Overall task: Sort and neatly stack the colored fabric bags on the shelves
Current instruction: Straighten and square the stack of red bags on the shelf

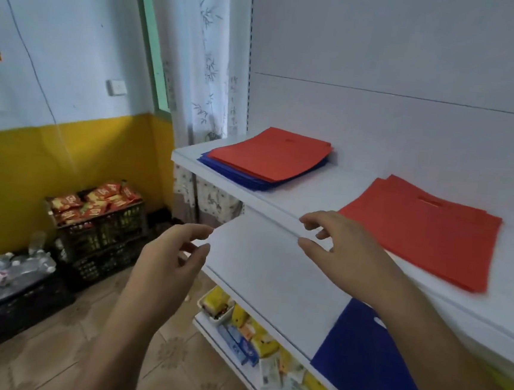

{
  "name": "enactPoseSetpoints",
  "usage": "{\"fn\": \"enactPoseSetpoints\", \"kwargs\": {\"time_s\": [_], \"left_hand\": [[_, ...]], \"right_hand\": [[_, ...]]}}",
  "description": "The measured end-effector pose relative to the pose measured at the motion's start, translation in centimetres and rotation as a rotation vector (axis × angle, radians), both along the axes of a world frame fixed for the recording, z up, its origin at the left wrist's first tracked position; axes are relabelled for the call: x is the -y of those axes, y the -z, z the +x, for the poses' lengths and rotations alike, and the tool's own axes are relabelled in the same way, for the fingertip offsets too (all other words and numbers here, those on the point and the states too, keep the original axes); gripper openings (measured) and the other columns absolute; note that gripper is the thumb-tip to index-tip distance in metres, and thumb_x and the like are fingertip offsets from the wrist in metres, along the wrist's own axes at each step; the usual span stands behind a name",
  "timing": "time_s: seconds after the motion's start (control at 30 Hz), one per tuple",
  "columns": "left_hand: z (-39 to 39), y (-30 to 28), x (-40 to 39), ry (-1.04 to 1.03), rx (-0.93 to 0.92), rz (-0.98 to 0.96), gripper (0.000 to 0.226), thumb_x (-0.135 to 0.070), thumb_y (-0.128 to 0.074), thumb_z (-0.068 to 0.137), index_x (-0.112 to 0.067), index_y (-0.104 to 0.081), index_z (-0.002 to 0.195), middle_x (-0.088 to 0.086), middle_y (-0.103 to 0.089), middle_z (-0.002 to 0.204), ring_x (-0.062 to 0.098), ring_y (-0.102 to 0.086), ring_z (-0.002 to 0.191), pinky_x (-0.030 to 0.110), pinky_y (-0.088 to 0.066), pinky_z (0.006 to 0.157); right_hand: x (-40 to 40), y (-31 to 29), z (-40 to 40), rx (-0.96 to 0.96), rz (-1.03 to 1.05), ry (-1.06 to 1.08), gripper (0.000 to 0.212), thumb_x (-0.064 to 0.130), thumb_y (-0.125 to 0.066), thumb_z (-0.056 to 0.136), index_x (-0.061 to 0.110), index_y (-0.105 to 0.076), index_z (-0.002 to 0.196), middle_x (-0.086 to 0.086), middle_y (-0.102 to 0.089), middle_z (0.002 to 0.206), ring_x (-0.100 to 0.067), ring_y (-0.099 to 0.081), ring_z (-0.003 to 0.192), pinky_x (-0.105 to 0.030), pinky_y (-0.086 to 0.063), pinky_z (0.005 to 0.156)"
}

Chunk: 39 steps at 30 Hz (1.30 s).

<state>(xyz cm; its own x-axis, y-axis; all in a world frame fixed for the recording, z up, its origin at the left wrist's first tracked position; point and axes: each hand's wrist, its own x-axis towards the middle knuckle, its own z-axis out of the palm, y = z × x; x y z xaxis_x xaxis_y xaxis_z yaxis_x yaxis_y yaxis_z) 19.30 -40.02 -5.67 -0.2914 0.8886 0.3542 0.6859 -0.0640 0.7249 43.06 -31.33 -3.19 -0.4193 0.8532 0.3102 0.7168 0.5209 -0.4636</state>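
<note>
On the upper white shelf [308, 196] lies a mixed stack at the far left: red bags [271, 154] on top of blue bags [235, 174]. A second pile of red bags [426, 231] lies further right on the same shelf. A blue bag [365, 363] rests on the lower shelf [261, 270], partly under my right forearm. My left hand [172, 256] hovers in front of the lower shelf's left end, fingers loosely curled, holding nothing. My right hand [338, 242] hangs over the upper shelf's front edge, fingers relaxed and empty, just left of the red pile.
Snack packets and boxes [252, 340] fill the bottom shelf. Black crates with red snack packs [99, 209] stand on the tiled floor at left, beside a crate of plastic bottles [6, 278]. A curtain [205, 66] hangs behind the shelf's left end.
</note>
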Motion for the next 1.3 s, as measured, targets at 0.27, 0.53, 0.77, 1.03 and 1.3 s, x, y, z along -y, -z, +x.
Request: {"fn": "enactPoseSetpoints", "kwargs": {"time_s": [0.27,0.53,0.77,1.03,1.3], "left_hand": [[-7.2,2.2,-4.5,-0.015,0.010,-0.069,0.025,-0.020,-0.058,0.090,-0.038,-0.058,0.107,-0.021,-0.059,0.101,-0.002,-0.055,0.088,0.013,-0.043,0.066],[-13.5,2.1,-17.3,0.058,-0.006,-0.108,0.024,-0.023,-0.057,0.090,-0.041,-0.056,0.105,-0.022,-0.061,0.094,-0.001,-0.058,0.087,0.015,-0.045,0.066],[-17.3,-0.3,-30.1,0.158,-0.085,0.010,0.023,-0.030,-0.049,0.093,-0.036,-0.058,0.114,-0.028,-0.055,0.101,-0.008,-0.054,0.092,0.012,-0.041,0.067],[-16.9,-1.4,-41.7,0.375,-0.178,-0.077,0.039,-0.038,-0.046,0.094,-0.024,-0.051,0.130,-0.008,-0.052,0.132,0.004,-0.044,0.110,0.024,-0.032,0.093],[-15.0,0.9,-49.2,0.680,-0.761,-0.210,0.048,-0.048,-0.028,0.096,-0.015,-0.044,0.127,0.009,-0.038,0.144,0.025,-0.030,0.135,0.037,-0.021,0.113]], "right_hand": [[-7.9,1.2,-6.5,0.096,-0.013,0.031,0.043,0.042,-0.051,0.092,0.032,-0.044,0.133,0.016,-0.051,0.123,-0.005,-0.054,0.102,-0.033,-0.048,0.089],[-20.9,0.8,-8.7,0.190,-0.134,0.257,0.056,0.062,-0.032,0.092,0.035,-0.037,0.141,0.003,-0.057,0.129,-0.022,-0.053,0.115,-0.038,-0.043,0.096],[-30.6,1.1,-9.8,0.370,-0.245,0.486,0.074,0.071,-0.024,0.088,0.031,-0.017,0.150,-0.005,-0.042,0.147,-0.027,-0.044,0.130,-0.039,-0.038,0.101],[-34.2,2.4,-10.1,0.233,-0.344,0.600,0.076,0.062,-0.046,0.088,0.025,-0.021,0.149,-0.003,-0.042,0.146,-0.020,-0.047,0.127,-0.030,-0.037,0.099],[-32.8,1.7,-11.8,0.145,-0.276,0.805,0.062,0.042,-0.064,0.085,0.025,-0.041,0.140,0.002,-0.049,0.138,-0.011,-0.049,0.115,-0.022,-0.036,0.093]]}}
